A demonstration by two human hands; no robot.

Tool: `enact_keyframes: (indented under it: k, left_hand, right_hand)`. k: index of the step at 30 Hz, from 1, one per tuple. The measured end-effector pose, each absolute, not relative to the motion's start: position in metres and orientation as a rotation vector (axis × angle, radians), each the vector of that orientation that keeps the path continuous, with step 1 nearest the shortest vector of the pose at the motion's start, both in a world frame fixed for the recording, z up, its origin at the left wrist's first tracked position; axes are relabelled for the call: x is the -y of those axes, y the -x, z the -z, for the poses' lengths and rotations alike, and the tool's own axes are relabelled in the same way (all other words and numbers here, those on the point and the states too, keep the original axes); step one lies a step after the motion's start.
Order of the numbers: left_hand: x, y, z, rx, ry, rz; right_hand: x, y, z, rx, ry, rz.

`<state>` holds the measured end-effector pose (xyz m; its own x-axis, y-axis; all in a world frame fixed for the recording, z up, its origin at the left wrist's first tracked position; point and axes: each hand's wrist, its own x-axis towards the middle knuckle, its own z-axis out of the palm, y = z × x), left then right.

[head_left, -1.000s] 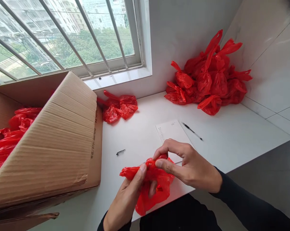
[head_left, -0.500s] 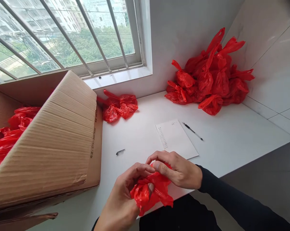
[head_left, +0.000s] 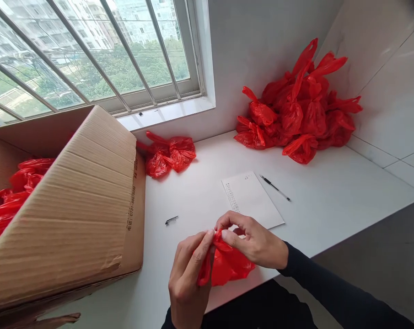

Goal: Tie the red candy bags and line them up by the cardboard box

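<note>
A thin red plastic bag (head_left: 229,265) hangs between my two hands, close to the table's front edge. My left hand (head_left: 191,269) is closed on its left side, thumb and fingers pinching the top; part of the bag sticks out by the palm. My right hand (head_left: 244,235) pinches the bag's upper part between thumb and index finger. The fingertips of both hands nearly meet at the top of the bag. Whether anything is inside the bag, I cannot tell. Just beyond my hands lies a white sheet or pad of paper (head_left: 253,198) with small writing on it.
To the left stands a cardboard box (head_left: 90,196) with red bags (head_left: 11,201) inside. More tied red bags (head_left: 170,154) lie beside it, and a large heap of red bags (head_left: 298,109) fills the back right. A pen (head_left: 275,188) and a pen cap (head_left: 171,220) rest on the white table (head_left: 333,196).
My left hand has turned more upright and moved its fingertips up to the bag's top. The bag now hangs lower and more spread out. The right hand has closed into a pinch.
</note>
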<state>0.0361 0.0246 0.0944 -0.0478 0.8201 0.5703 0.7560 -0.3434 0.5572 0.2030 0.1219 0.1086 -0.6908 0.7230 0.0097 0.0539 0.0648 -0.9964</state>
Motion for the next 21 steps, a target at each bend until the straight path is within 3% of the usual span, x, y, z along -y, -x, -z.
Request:
enact_keyframes:
  k: [8,11,15,18,21]
  left_hand:
    - [0.016,-0.013,-0.062,-1.994,-2.053,-1.266]
    - [0.037,0.0,-0.044,-1.993,-2.009,-1.266]
    - [0.036,-0.008,-0.043,-2.021,-1.883,-1.262]
    - [0.02,-0.025,-0.046,-1.996,-2.031,-1.044]
    - [0.007,-0.036,-0.035,-1.994,-2.343,-0.739]
  right_hand:
    - [-0.123,-0.23,-0.086,1.791,1.074,-1.426]
    - [-0.126,-0.244,-0.065,1.702,1.21,-1.474]
    - [-0.12,-0.24,-0.064,1.486,1.076,-1.664]
    - [-0.106,-0.225,-0.071,1.395,0.989,-1.694]
    - [-0.087,-0.21,-0.06,1.648,0.959,-1.435]
